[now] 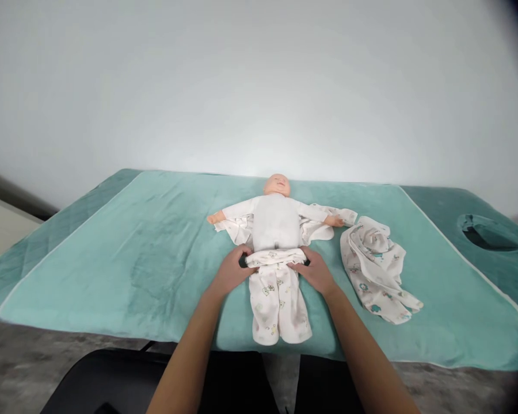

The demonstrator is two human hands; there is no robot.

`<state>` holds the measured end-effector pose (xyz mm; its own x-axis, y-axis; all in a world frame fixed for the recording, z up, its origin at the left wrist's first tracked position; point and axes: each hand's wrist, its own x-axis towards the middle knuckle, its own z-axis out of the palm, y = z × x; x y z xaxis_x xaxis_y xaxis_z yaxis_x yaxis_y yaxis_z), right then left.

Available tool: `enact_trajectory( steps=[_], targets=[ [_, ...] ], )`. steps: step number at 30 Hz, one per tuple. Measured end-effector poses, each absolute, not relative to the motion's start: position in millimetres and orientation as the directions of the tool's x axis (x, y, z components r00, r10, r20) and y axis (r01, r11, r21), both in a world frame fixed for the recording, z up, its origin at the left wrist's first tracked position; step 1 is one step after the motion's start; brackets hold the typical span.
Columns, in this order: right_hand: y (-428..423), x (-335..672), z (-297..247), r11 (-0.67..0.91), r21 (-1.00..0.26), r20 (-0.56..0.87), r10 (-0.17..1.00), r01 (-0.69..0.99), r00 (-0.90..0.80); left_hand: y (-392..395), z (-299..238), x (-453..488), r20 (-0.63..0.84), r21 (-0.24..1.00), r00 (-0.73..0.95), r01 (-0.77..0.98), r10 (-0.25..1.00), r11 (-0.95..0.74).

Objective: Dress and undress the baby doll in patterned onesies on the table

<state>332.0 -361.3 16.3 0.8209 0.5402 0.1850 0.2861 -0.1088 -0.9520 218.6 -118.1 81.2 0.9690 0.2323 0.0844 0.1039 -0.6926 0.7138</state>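
A baby doll (pixel 275 218) lies on its back on a teal towel (pixel 133 270), head away from me, arms spread. It wears a white bodysuit and white printed trousers (pixel 278 305). My left hand (pixel 232 269) grips the trousers' waistband at the doll's left-of-frame hip, fingers curled. On the other hip my right hand (pixel 316 271) holds the same waistband, fingers closed on the cloth. An opened white garment (pixel 237 229) lies spread under the doll's torso.
A crumpled printed garment (pixel 377 267) lies on the towel to the right of the doll. The towel covers a padded teal table (pixel 457 201) with a face hole (pixel 486 233) at far right. A white wall stands behind. The table's front edge is close to me.
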Motion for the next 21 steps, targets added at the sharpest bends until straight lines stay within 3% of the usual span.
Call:
enact_trajectory(
  steps=[3,6,11,15,18,21],
  targets=[
    [-356,328,15,-0.146,-0.944,0.205,0.446,0.297,0.871,-128,70,214,0.173,0.705,0.931,0.111,0.322,-0.701],
    [-356,325,14,-0.088,-0.977,0.141,0.413,0.194,0.900,-133,66,209,0.147,0.789,0.924,0.106,0.354,-0.605],
    [-372,306,20,-0.023,-0.988,0.119,0.520,0.153,0.846,-136,83,191,0.022,0.893,0.976,0.077,0.215,-0.442],
    [-384,285,20,-0.024,-0.985,0.123,0.601,0.171,0.789,-142,94,172,-0.068,0.848,0.990,0.121,0.120,-0.516],
    [-387,281,15,-0.023,-0.990,0.104,0.538,0.139,0.836,-155,88,164,-0.020,0.761,0.972,0.168,0.235,-0.627],
    [-389,283,10,0.078,-0.996,0.069,0.486,0.035,0.872,-171,75,159,0.051,0.740,0.942,0.187,0.331,-0.646]
  ],
)
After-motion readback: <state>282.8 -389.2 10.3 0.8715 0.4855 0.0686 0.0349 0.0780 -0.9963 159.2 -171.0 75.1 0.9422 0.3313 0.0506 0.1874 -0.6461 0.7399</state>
